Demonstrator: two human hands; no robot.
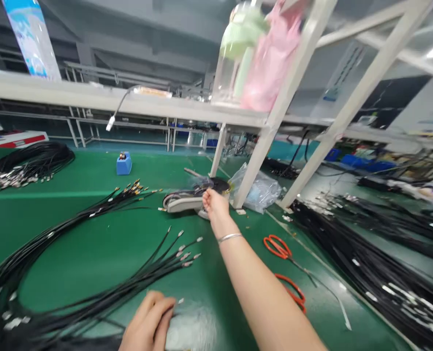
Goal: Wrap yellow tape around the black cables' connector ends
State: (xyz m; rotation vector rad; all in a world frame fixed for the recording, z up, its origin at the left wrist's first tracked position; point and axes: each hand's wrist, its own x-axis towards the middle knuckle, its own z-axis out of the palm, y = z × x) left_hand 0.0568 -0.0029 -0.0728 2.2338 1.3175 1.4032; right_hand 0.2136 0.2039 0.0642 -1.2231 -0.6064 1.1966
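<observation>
My right hand (pixel 215 204) reaches far forward with its fingers pinched, beside a grey device that resembles a tape dispenser (pixel 183 204). Whatever is between those fingertips, if anything, is too small to make out. At the bottom, my left hand (pixel 148 321) is curled with thumb and fingers together; a small pale tip (pixel 180 301) shows just past them, and I cannot tell if it belongs to something held. Left of it runs a bundle of black cables (pixel 128 285) with metal connector ends. Another black cable bundle (pixel 61 226) curves behind it over the green mat.
Orange-handled scissors (pixel 278 247) and a second orange handle (pixel 292 291) lie right of my right forearm. A white shelf post (pixel 254 165) rises behind the device, near a clear plastic bag (pixel 262 187). More cables (pixel 358 258) lie right; a blue block (pixel 123 163) stands further back.
</observation>
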